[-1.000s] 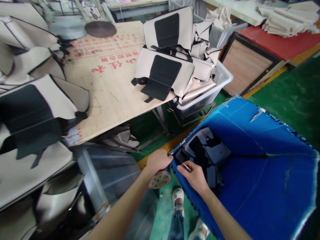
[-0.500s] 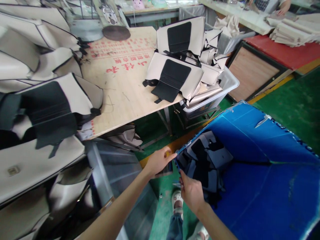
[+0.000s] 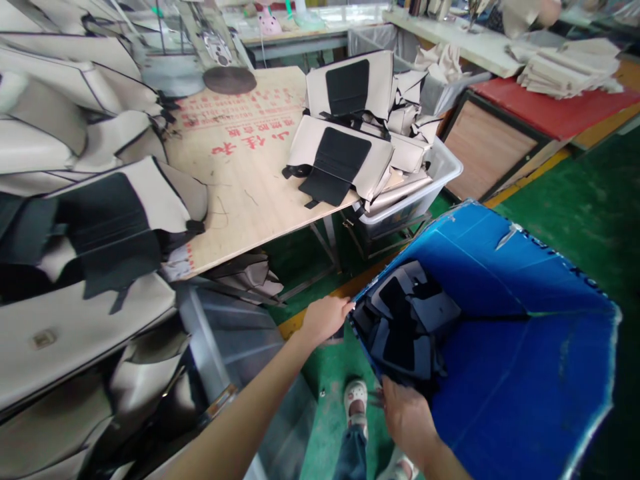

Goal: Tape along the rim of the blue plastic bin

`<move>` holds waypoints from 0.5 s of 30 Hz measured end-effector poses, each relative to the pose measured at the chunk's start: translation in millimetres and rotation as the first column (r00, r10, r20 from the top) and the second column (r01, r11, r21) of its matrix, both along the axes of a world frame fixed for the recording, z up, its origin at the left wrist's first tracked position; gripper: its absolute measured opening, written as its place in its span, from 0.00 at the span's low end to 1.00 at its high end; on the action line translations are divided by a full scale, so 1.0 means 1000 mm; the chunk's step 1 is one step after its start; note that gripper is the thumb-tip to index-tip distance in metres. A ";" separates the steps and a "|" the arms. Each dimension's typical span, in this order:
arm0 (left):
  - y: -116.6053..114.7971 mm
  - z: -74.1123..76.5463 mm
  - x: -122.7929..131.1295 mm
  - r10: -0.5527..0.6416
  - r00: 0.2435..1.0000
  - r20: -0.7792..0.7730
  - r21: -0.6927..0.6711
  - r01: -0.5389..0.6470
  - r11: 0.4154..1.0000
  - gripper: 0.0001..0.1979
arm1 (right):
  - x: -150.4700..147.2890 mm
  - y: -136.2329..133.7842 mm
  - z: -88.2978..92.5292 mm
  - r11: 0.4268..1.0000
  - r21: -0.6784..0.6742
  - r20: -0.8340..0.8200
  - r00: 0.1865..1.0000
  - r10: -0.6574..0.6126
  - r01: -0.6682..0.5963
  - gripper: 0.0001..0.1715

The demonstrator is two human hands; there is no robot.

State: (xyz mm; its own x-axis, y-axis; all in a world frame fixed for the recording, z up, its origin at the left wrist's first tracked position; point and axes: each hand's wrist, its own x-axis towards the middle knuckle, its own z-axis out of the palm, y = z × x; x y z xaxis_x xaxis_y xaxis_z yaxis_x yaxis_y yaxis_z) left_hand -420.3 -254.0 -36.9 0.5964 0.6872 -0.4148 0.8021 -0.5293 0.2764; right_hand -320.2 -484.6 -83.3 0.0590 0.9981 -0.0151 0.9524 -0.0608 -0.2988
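Blue bin: we see a large blue corrugated bin (image 3: 500, 347) standing on the green floor (image 3: 575, 200), its top edge ragged and its walls creased, just beside the bench (image 3: 240, 180).
Bin contents: we make out a heap of black and grey cut pieces (image 3: 407, 320) lying in the corner nearest us.
Left hand: our left hand (image 3: 325, 317) sits at the bin's near corner, its fingers (image 3: 345, 308) curled over the top edge and closed on it.
Right hand: our right hand (image 3: 407, 417) rests against the bin's near wall lower down; we cannot tell how far its fingers are open, nor whether they grip anything.
Bench: we see a pale wooden top with red lettering, carrying beige seat covers with black panels (image 3: 340, 157).
Crate: a white plastic crate (image 3: 435, 177) full of covers stands at the bench's far end.
Feet: our white shoes (image 3: 356, 399) stand on the floor between the hands.
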 end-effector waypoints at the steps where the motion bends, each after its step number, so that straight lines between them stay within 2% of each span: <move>1: -0.002 -0.001 0.001 0.020 1.000 -0.009 0.002 -0.020 1.000 0.24 | 0.003 -0.009 0.000 1.000 -0.005 0.012 1.000 0.005 -0.005 0.09; 7: -0.021 0.000 0.002 0.219 0.972 -0.089 0.122 -0.208 0.971 0.28 | 0.010 -0.018 0.002 0.998 -0.061 0.015 1.000 0.024 -0.023 0.05; 8: -0.027 0.001 0.001 0.246 0.967 -0.070 0.112 -0.238 0.965 0.29 | 0.012 -0.022 0.003 0.997 -0.071 0.012 1.000 0.020 -0.019 0.06; 10: -0.039 0.000 -0.002 0.262 0.965 0.029 -0.014 -0.262 0.965 0.28 | 0.017 -0.035 0.008 0.995 -0.095 -0.046 0.999 -0.007 0.002 0.16; 12: -0.053 -0.007 -0.004 0.261 0.952 0.162 -0.215 -0.224 0.951 0.25 | 0.026 -0.051 0.010 0.988 -0.134 -0.209 0.973 -0.100 0.073 0.24; 13: -0.059 -0.012 -0.003 0.267 0.941 0.209 -0.297 -0.200 0.934 0.24 | 0.030 -0.057 0.011 0.976 -0.170 -0.325 0.927 -0.185 0.135 0.23; 15: -0.069 -0.021 -0.001 0.300 0.924 0.237 -0.365 -0.201 0.909 0.25 | 0.038 -0.061 0.011 0.924 -0.268 -0.512 0.773 -0.375 0.271 0.15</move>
